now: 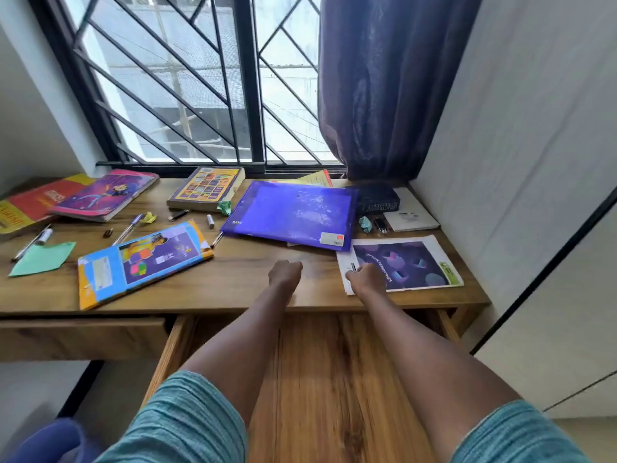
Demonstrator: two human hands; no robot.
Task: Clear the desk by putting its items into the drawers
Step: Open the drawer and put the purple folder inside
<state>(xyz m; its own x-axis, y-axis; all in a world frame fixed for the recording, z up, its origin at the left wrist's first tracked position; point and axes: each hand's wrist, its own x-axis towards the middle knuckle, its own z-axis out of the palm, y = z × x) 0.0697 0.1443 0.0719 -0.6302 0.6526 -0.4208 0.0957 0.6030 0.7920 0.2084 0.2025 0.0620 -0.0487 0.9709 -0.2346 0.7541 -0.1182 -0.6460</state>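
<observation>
the drawer (334, 379) is pulled out right under the arms, and its wood floor shows bare, so it is ready to take things. a second drawer, the left drawer (80, 335), is closed.

both arms reach over the open one to the front of the surface (233, 282). the left hand (285, 272) is curled into a fist with nothing in it and sits on the wood, maybe to steady the reach. the right hand (366, 279) curls its fingers over the left edge of the booklet (410, 265) and seems to pinch it there. that edge is the nearest one, so it looks like the easy place to lift from. i think the booklet goes in first, as it lies just above the open drawer.

the booklet lies flat at the front right. a bit further, the folder (293, 212) lies flat in the middle with one corner on the booklet. it may slip when the booklet comes out. to the left are the blue book (143, 259), a green paper (43, 259) and some loose pens (128, 227). small paper balls (224, 207) sit among them.

at the back, near the window, lie the yellow book (207, 188), the pink book (107, 195) on top of the red book (30, 202), and the dark book (377, 197) by the curtain (384, 88). nearly all of the job is left.
</observation>
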